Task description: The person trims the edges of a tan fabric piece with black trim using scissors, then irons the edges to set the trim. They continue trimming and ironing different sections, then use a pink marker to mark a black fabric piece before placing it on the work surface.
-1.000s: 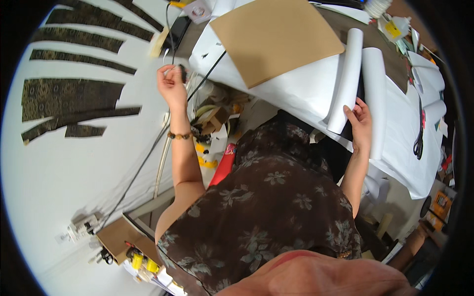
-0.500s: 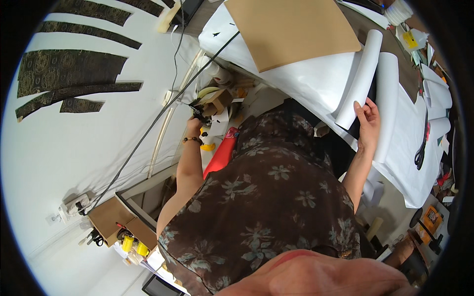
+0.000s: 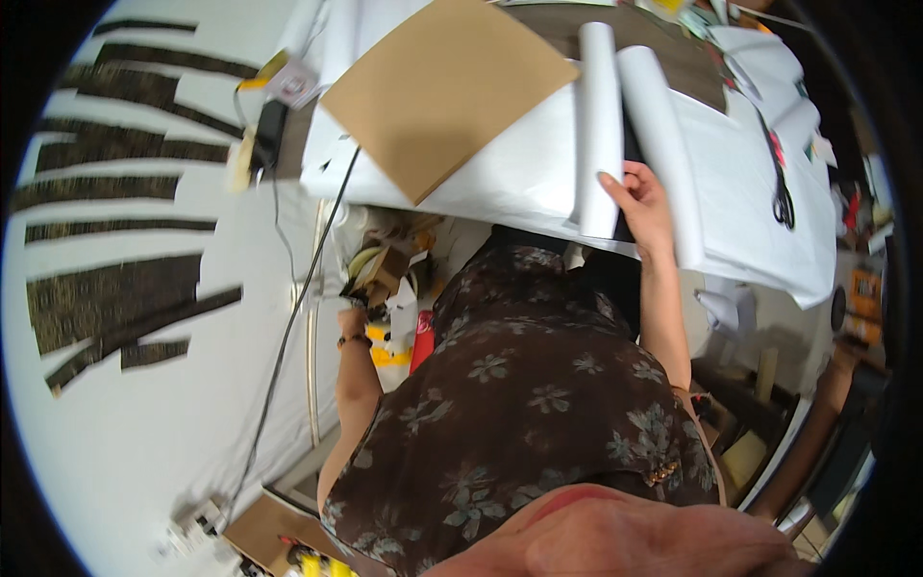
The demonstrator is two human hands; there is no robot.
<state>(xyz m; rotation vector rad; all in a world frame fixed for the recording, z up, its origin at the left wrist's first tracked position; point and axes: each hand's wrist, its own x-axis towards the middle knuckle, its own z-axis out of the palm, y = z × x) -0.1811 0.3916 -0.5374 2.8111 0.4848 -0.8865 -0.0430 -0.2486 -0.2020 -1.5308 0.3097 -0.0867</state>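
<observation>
My right hand has thumb and fingers closed on the near end of a white paper roll at the table's front edge. A second white roll lies just right of it. Down at the left, below table height, my left hand reaches among clutter beside a small cardboard box. Its fingers are blurred and partly hidden near a dark object, so what they hold cannot be made out. A flat brown board lies on the white-covered table left of the rolls.
Black-handled scissors lie at the table's right. A black cable runs slantwise from table to wall socket. Dark patterned strips hang on the left wall. A red object stands beside my left arm.
The view has swung, so the table and rolls sit further left and the board looks turned. My right hand remains at the roll's end; my left hand is still low by the clutter.
</observation>
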